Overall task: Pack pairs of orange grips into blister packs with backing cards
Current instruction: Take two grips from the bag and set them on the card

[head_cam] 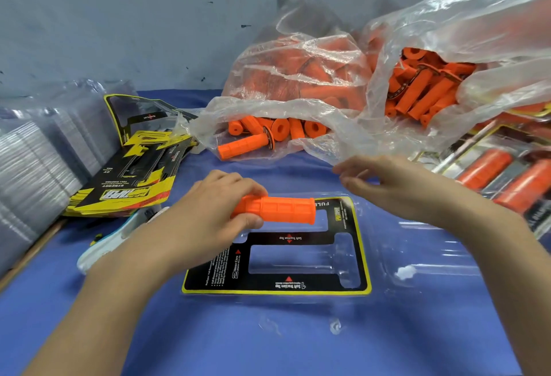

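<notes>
Fingers and thumb of your left hand (pixel 208 214) wrap the left end of the orange grip (pixel 280 209). Its long axis runs left to right, directly over the upper window of the backing card (pixel 277 287) in the blister pack (pixel 423 259). Whether it already touches the plastic is hard to tell. Your right hand (pixel 396 186) hovers with loose fingers and holds nothing. It sits just beyond the grip's free end and is the hand nearer the bag (pixel 298 56) of grips for the second one.

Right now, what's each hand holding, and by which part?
The left hand grips one orange grip by its left end, fingers over the top, thumb underneath. The right hand holds nothing.
</notes>
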Demonstrator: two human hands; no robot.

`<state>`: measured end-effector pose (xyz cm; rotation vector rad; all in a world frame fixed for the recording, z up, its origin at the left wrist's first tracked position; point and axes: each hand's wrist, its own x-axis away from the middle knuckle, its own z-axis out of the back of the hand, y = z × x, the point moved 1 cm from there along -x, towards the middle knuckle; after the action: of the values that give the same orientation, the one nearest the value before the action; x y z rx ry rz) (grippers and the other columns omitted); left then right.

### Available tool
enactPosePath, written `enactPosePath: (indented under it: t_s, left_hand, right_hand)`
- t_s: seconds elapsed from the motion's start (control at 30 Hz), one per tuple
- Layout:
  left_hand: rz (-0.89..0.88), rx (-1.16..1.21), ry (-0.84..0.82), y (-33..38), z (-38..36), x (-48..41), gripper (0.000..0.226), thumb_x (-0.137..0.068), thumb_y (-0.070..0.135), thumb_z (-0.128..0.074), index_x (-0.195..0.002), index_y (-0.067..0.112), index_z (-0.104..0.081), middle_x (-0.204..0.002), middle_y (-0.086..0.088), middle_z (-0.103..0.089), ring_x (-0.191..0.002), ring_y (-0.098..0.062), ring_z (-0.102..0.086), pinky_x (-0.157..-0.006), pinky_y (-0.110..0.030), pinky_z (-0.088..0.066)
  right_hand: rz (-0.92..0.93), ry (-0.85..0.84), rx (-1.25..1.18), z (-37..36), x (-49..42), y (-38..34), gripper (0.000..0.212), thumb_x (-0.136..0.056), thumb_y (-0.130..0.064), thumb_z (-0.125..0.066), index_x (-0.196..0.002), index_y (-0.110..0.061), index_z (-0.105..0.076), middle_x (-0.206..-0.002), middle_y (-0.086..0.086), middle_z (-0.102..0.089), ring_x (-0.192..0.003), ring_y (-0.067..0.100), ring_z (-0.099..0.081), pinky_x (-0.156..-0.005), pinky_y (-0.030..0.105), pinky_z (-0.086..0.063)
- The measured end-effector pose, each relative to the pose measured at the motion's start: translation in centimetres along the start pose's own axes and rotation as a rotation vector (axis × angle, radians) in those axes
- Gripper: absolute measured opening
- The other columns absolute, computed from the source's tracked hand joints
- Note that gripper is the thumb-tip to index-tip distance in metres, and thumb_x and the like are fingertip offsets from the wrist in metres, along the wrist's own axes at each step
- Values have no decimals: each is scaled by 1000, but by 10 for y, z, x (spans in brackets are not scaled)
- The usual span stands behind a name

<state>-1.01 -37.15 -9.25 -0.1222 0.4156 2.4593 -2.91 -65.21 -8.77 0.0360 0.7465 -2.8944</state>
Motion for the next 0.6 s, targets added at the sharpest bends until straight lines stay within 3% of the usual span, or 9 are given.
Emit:
enactPosePath:
  t_s: [0.17, 0.4, 0.6]
  left_hand:
    - [-1, 24, 24, 0, -7, 0, 30, -95, 41, -56, -124, 35, -53, -113, 20, -55, -115, -4, -36, -103, -32, -32]
    - [-43, -42, 41, 3, -19, -2, 30, -97, 42, -52, -126, 34, -51, -115, 20, -49, -114, -5, -32, -99, -27, -26]
    - [-57, -48, 44, 4, -23, -3, 31, -97, 42, -52, -126, 33, -50, -115, 16, -47, -113, -8, -32, -99, -28, -26]
  right_hand:
    - [-30, -69, 44, -4, -3, 6, 30, -93, -41, -54, -122, -38, -61, -106, -23, -64, -103, 4, -60, -96, 30, -46]
    - [-7, -92, 68, -14, -10, 15, 29, -94, -40, -54, -122, -43, -58, -96, -23, -60, -91, -5, -56, -75, 16, -43]
    - [20, -82, 68, -18, -13, 19, 25, -95, -43, -56, -120, -47, -57, -92, -24, -56, -87, -3, -55, -71, 14, -41]
